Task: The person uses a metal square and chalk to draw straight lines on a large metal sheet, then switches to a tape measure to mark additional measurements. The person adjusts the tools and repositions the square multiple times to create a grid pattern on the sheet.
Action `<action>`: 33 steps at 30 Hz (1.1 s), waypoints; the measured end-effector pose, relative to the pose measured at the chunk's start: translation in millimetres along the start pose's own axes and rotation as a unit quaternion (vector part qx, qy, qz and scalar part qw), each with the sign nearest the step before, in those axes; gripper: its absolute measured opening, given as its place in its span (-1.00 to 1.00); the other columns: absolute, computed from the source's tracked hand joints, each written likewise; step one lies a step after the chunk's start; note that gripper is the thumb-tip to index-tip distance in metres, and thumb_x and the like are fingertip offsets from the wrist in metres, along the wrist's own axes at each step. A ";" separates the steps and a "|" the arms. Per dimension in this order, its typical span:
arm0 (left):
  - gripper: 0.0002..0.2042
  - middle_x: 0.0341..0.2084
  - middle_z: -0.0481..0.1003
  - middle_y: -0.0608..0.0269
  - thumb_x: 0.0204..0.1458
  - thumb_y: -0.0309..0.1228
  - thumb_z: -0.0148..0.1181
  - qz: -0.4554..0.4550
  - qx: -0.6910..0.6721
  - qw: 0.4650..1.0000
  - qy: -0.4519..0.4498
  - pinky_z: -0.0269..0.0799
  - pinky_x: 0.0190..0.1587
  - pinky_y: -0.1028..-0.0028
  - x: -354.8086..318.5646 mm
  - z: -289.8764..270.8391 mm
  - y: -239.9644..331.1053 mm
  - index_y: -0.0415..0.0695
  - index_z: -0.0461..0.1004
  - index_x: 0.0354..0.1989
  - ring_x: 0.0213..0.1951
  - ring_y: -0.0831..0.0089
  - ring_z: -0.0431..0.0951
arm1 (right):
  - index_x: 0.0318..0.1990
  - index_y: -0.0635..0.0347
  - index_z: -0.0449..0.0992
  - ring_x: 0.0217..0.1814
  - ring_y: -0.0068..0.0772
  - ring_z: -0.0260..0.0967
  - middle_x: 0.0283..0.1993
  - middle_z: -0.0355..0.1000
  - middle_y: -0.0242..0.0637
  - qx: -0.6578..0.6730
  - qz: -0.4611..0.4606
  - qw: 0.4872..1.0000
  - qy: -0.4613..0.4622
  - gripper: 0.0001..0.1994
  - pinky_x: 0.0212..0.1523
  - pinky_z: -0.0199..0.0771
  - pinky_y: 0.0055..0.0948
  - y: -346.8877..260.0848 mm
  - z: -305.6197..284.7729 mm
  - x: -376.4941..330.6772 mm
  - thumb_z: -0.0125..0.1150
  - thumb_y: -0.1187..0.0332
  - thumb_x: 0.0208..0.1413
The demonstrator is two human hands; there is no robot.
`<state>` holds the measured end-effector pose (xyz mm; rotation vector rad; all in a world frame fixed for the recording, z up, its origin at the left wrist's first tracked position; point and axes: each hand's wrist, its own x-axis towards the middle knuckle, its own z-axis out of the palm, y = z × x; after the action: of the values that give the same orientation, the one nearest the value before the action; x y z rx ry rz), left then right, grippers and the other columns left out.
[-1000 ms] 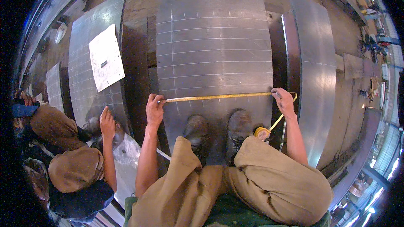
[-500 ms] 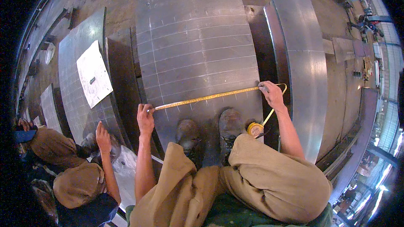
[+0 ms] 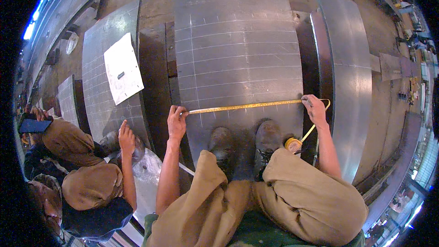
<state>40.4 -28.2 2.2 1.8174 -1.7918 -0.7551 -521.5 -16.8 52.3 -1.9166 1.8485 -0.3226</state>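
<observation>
A yellow tape measure (image 3: 247, 106) stretches across a dark steel plate (image 3: 238, 71) ruled with white lines and short tick marks. My left hand (image 3: 176, 121) pinches its end at the plate's left edge. At the right edge, my right hand (image 3: 315, 109) grips the blade between thumb and fingers. Past that hand the blade loops back down to the round yellow tape case (image 3: 293, 145), which rests beside my right boot (image 3: 268, 139). Both my boots are on the plate, below the stretched blade.
On the left, a co-worker's hand (image 3: 126, 138) touches another marked plate (image 3: 93, 45), where a white paper sheet (image 3: 120, 64) lies with a small dark object on it. The co-worker's other hand (image 3: 39, 113) is near a dark blue flat object (image 3: 34, 126). A bare steel plate (image 3: 350, 77) lies on the right.
The whole view has shifted, so the plates and hands appear farther right. Both my hands keep hold of the tape, still stretched across the plate.
</observation>
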 end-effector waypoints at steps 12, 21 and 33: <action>-0.91 -0.34 0.37 0.08 0.03 -0.56 0.25 0.026 0.008 1.000 0.015 0.40 -0.25 0.21 0.2 5.5 12.3 -0.18 0.47 -0.31 -0.28 0.06 0.46 | -0.14 0.18 0.52 -0.09 -0.05 0.48 -0.18 0.51 -0.17 -0.042 -0.018 0.998 0.033 -0.83 -0.12 0.49 -0.21 9.2 1.6 -5.4 0.25 0.39 0.13; -0.84 -0.33 0.39 0.07 -0.06 -0.67 0.22 0.028 0.018 0.999 0.031 0.43 -0.22 0.22 -1.6 2.9 -1.4 -0.17 0.49 -0.31 -0.26 0.07 0.49 | -0.11 0.24 0.51 -0.11 0.05 0.47 -0.16 0.49 -0.09 -0.037 -0.052 0.997 0.046 -0.83 -0.14 0.49 -0.21 0.2 4.9 -0.6 0.22 0.46 0.14; -0.90 -0.41 0.41 0.10 -0.05 -0.63 0.16 0.063 -0.010 0.998 0.013 0.38 -0.22 0.24 63.0 -30.2 28.8 -0.21 0.47 -0.35 -0.28 0.07 0.46 | -0.13 0.09 0.54 -0.11 0.05 0.48 -0.17 0.50 -0.16 -0.025 0.040 0.998 0.045 -0.87 -0.13 0.50 -0.17 -31.5 -45.1 19.9 0.20 0.35 0.19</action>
<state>39.1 -93.3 40.4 1.6764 -1.8564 -0.6950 -513.5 -43.7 103.5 -1.8835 2.0041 -0.3448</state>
